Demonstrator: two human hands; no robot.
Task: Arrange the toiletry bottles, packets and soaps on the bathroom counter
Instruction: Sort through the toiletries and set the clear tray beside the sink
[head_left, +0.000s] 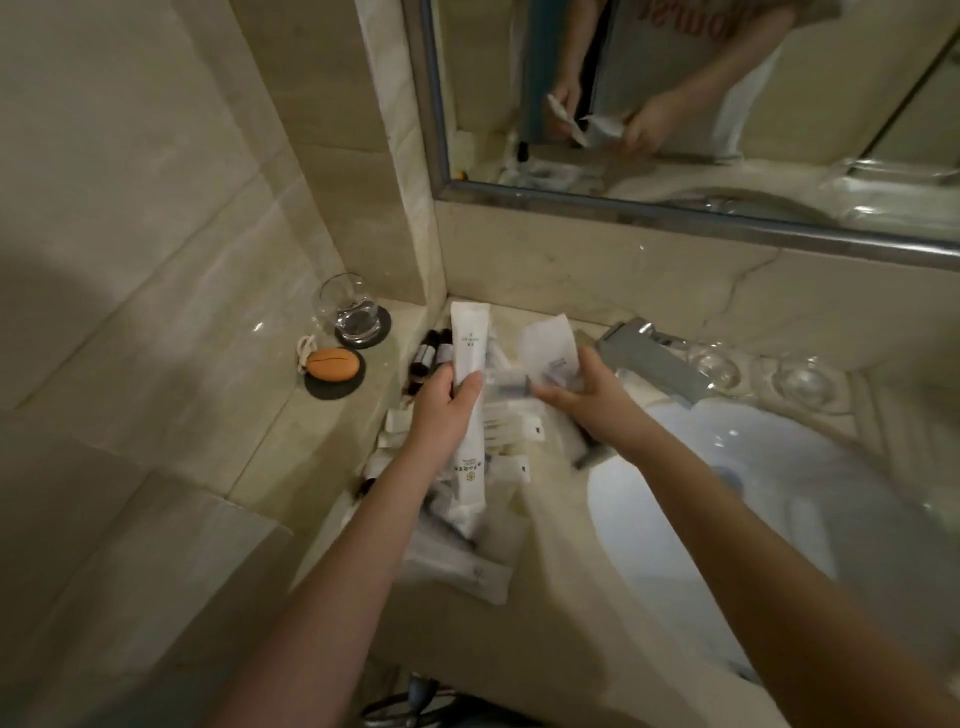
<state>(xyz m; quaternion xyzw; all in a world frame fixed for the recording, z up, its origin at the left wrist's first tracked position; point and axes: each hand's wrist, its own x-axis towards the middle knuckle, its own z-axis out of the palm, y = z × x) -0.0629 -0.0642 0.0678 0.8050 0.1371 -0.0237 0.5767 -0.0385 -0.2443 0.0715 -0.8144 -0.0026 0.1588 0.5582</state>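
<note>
1. At the fingertips of the left hand (445, 408), thumb and fingers were curled round the middle of a long white packet (469, 353). It was held lengthwise above the counter (550, 525), printed face up, probably lifted clear so it could be read and sorted.
2. Between the fingers of the right hand (589, 397), a clear packet (551, 353) with something grey-blue inside seemed pinched by its near edge. Motion blur hid the exact grip.
3. Beneath both hands lay a heap of packets (498, 441), overlapping at odd angles on the counter. It looked unsorted, so most of the arranging was likely still to do.
4. At the heap's far left edge, dark bottles (425, 358) lay on their sides against the raised ledge (332, 431).
5. On that ledge, an orange soap (333, 364) sat on a dark dish and a glass (349, 309) on a coaster. Both stood apart from the heap and looked already placed.
6. To the right, the tap (644, 358) hung over the basin (753, 519). The heap sat just beside the rim, so a loose packet could slide in.
</note>
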